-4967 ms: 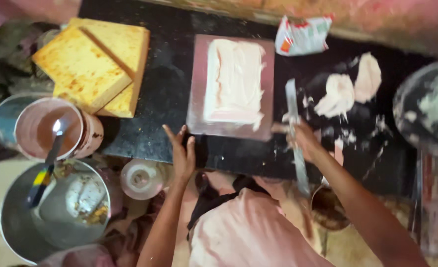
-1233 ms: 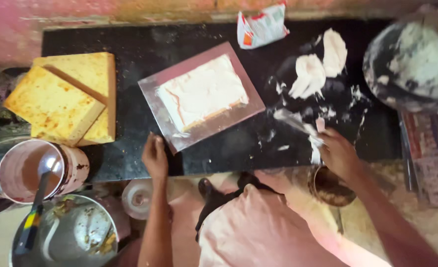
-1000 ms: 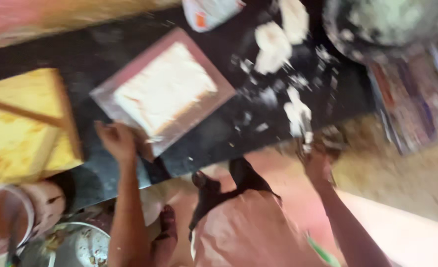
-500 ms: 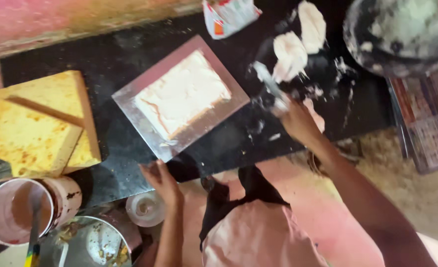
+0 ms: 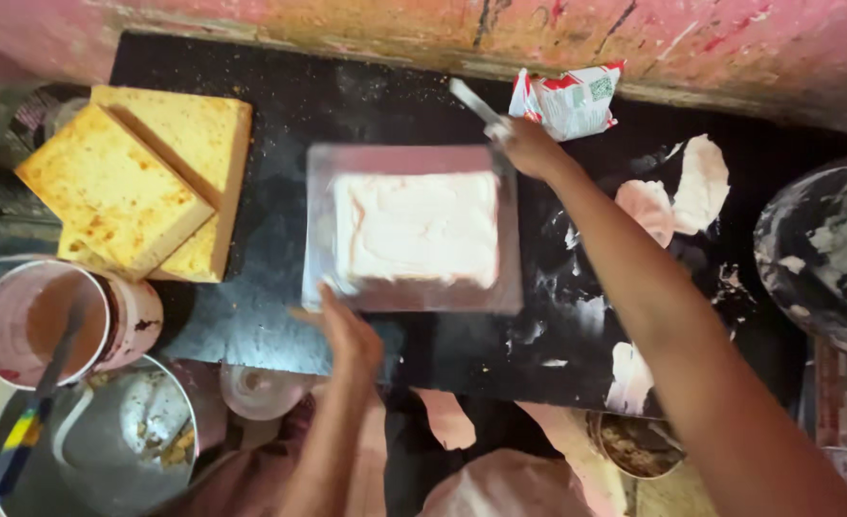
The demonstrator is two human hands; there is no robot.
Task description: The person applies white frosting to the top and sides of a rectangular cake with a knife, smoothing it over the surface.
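Note:
A rectangular cake covered in white cream (image 5: 416, 228) sits on a silver board (image 5: 510, 287) in the middle of a black stone slab (image 5: 280, 316). My left hand (image 5: 347, 330) rests on the board's near edge. My right hand (image 5: 529, 146) is at the board's far right corner and grips a long metal palette knife (image 5: 469, 101), its blade pointing away toward the wall.
Two yellow sponge slabs (image 5: 136, 191) are stacked at the left. A pink tub with a spoon (image 5: 45, 321) and a steel bowl (image 5: 89, 450) stand at lower left. A red and white packet (image 5: 572, 96) lies by the wall. Cream smears (image 5: 677, 196) and a cream-smeared bowl (image 5: 825, 249) are at right.
The board with the cake has turned from slanted to square with the slab. My right hand with the knife moved from the cream smears at right to the board's far corner.

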